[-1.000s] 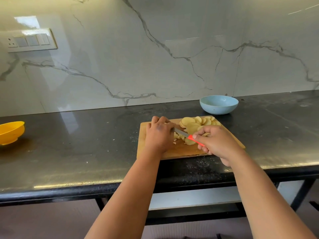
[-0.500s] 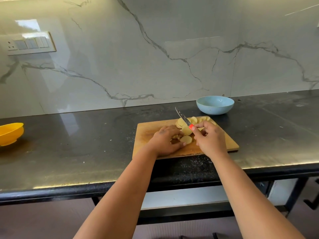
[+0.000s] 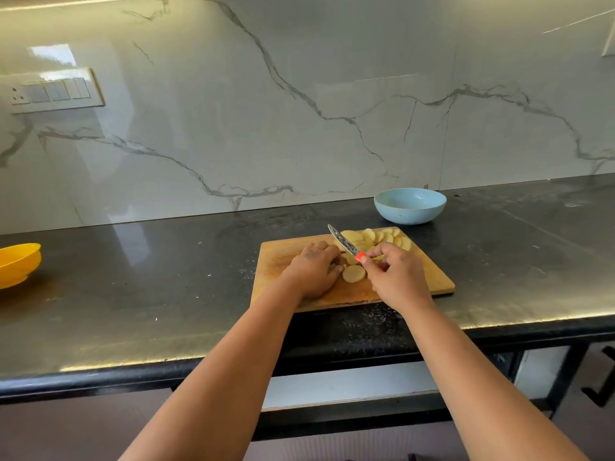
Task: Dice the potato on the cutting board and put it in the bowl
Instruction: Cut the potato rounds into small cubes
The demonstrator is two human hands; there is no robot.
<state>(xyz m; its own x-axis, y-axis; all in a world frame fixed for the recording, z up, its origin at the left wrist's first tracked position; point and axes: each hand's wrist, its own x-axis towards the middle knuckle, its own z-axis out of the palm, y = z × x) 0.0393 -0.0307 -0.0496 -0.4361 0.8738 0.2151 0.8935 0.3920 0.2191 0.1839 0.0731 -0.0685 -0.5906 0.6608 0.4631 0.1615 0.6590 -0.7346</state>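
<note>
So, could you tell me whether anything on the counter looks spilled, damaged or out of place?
Nothing serious. Pale specks lie scattered on the dark counter in front of the cutting board. The board sits slightly askew to the counter edge. The blue bowl stands upright and intact.

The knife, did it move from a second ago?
Yes. The knife in the right hand has lifted off the cutting board; its tip now points up toward the wall instead of lying across the slices.

One head-worn camera looks forward and down over the counter, probably from standing height.
</note>
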